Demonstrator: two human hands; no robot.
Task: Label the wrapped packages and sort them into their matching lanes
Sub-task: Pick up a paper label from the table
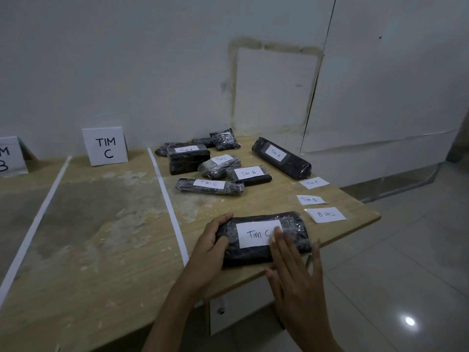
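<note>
Head view: left hand (212, 246) grips the wrapped package (264, 237) by its left end; right hand (291, 273) presses its label (257, 234) with flat, spread fingers. Package lies on the surface (114, 224) under both hands. Film wrap looks slippery and the contents soft: take hold across both short ends.

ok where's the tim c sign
In the head view the TIM C sign stands left of centre at the table's far edge, between the two white tape lines.

Left hand (210, 246): bare, slim fingers.
Right hand (294, 273): bare, blurred at the fingertips.
Forearms (175, 306): both uncovered along their visible length.
</note>
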